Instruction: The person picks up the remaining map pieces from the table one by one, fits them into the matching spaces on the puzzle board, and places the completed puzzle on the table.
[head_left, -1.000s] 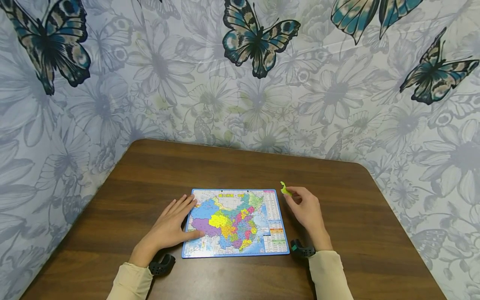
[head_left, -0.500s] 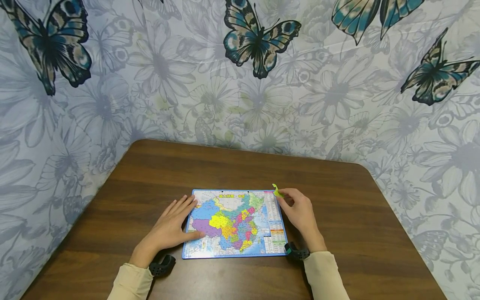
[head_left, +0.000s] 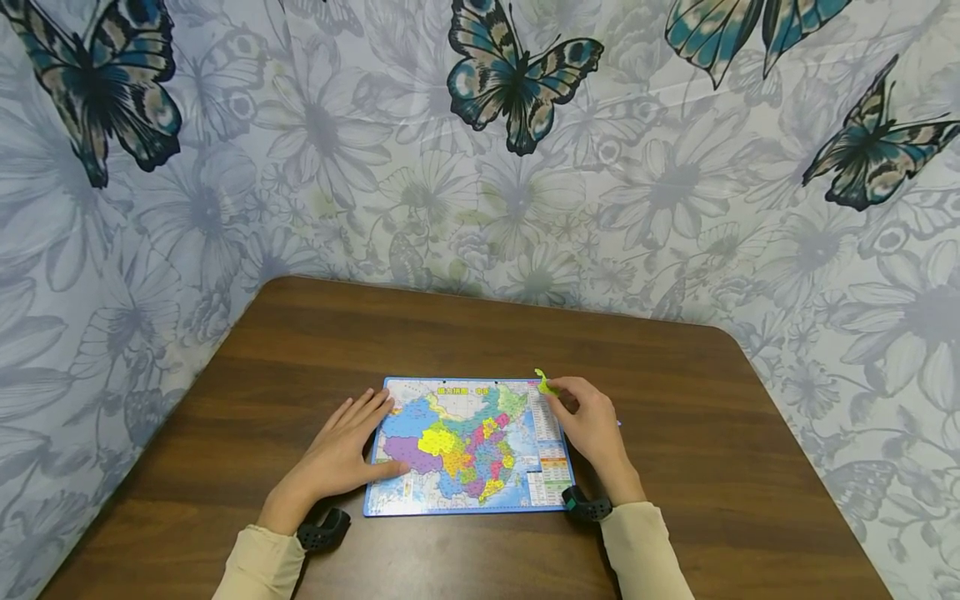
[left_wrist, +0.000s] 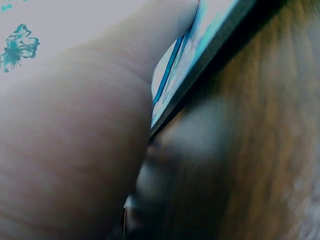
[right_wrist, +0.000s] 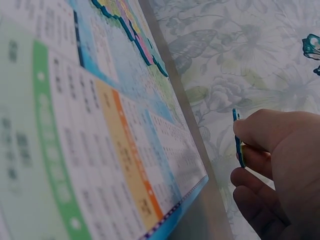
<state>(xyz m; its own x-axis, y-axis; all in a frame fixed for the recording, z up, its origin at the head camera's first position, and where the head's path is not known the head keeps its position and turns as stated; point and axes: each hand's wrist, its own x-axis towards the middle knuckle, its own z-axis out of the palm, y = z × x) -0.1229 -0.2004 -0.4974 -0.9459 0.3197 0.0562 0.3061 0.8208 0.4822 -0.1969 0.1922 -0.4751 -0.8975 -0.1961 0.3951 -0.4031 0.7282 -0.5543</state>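
Note:
A map puzzle board (head_left: 517, 505) lies flat on the table, its colored province pieces filling much of the map. My left hand (head_left: 341, 454) rests with fingers spread over the board's left edge. In the left wrist view, that hand (left_wrist: 75, 145) appears blurred beside the board's dark side edge (left_wrist: 205, 65). Between thumb and fingertips, my right hand (head_left: 596, 429) pinches a thin yellow-green puzzle piece (head_left: 542, 382) near the board's top right corner. The right wrist view shows this piece (right_wrist: 238, 137) edge-on, held apart from the printed surface.
The brown wooden table (head_left: 420, 333) extends around the board. Behind it hangs a wall covering (head_left: 337, 217) with flowers and butterflies. Dark bands (head_left: 324, 532) sit on both wrists. A tiny pale thing (head_left: 619, 423) shows beside the right hand, too small to identify.
My right hand has moved left with the yellow-green puzzle piece, from beyond the board's right edge to over its top right corner. The left hand has stayed in place.

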